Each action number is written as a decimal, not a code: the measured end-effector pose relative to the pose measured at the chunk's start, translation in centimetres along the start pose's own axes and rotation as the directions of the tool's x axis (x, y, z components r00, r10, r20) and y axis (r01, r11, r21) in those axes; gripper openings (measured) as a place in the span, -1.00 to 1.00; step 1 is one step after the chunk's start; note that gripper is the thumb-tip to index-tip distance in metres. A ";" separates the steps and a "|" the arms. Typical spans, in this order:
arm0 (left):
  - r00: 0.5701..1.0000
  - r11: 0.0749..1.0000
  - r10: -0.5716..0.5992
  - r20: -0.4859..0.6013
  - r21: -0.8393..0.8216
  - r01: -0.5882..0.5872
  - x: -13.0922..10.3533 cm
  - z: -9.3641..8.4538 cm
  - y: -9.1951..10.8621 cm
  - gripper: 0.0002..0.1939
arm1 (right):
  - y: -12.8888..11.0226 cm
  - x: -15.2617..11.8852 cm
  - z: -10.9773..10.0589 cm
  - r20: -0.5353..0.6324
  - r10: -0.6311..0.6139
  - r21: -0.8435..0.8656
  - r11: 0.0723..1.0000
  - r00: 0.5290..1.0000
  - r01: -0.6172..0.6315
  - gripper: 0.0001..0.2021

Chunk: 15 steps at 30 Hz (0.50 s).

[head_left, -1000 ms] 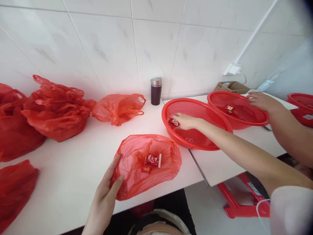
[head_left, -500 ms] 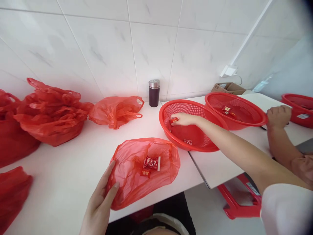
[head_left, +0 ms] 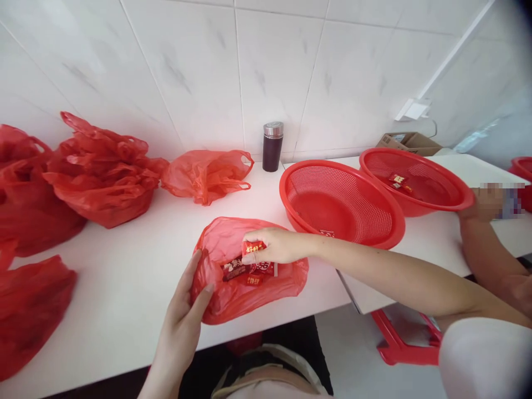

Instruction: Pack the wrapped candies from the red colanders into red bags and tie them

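Note:
A thin red plastic bag (head_left: 220, 238) lies opened on the white table, with several wrapped pieces inside: a dark brown packet (head_left: 235, 268), a small red packet (head_left: 254, 280) and a red-and-white packet partly under my fingers. My left hand (head_left: 183, 310) holds the bag's left edge between thumb and fingers. Over the middle of the bag, my right hand (head_left: 270, 245) pinches a red packet with yellow print (head_left: 252, 247). Right of the bag stands a red mesh basket (head_left: 343, 208), tilted, with a packet (head_left: 327, 233) near its front rim.
Another red basket (head_left: 415, 180) with a few packets is at the right, touched by another person's hand (head_left: 484, 204). Behind are a dark tumbler (head_left: 272, 152) and a cardboard box (head_left: 409, 142). Red bags (head_left: 103, 177) crowd the left; a red stool (head_left: 405, 343) stands below.
My right hand has moved left from the mesh basket to above the opened bag, holding a red packet. A dark brown packet now shows inside the bag. The camera view has shifted slightly.

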<state>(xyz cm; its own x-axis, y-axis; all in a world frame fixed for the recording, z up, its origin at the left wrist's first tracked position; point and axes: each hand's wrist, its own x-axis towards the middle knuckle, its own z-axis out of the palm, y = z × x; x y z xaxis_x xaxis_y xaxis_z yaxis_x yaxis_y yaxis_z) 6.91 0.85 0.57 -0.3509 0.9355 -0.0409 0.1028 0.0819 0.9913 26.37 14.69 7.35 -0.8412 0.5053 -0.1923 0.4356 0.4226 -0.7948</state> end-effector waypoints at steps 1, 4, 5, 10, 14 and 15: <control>1.000 1.000 0.002 -0.009 0.012 -0.002 -0.1 -0.1 0.0 -0.37 | 0.1 0.3 0.3 -0.014 -0.003 -0.050 0.999 1.000 0.002 -0.75; 1.000 0.997 0.014 -0.021 0.073 -0.012 -0.3 -0.4 0.3 -0.38 | -0.3 0.2 -0.2 -0.054 -0.040 -0.088 0.996 0.998 0.036 -0.67; 1.000 0.995 0.020 -0.021 0.096 -0.018 -0.3 -0.5 0.4 -0.39 | -0.6 0.0 -0.9 -0.083 -0.049 -0.061 0.997 0.995 0.044 -0.64; 0.998 0.999 -0.011 -0.055 0.050 0.013 -0.6 -0.5 0.6 -0.28 | 0.9 -1.1 -6.4 -0.408 -0.016 -0.031 1.000 0.913 0.003 -0.74; 0.989 0.985 -0.135 -0.066 -0.120 0.127 -0.8 -0.7 0.8 -0.15 | 6.3 -2.1 -8.9 -0.552 0.154 -0.324 0.866 0.819 -0.382 -0.77; 0.986 0.983 -0.148 -0.078 -0.125 0.137 -0.9 -0.8 0.9 -0.15 | 7.6 -2.5 -8.8 -0.541 0.188 -0.365 0.826 0.820 -0.430 -0.75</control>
<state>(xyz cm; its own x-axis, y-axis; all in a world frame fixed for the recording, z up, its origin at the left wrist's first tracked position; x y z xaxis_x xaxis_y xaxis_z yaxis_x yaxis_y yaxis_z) 6.56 -0.16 1.58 -0.4333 0.8837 -0.1769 -0.0637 0.1658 0.9841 34.54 23.26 6.88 -0.4345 0.9007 0.0043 0.8384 0.4062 -0.3634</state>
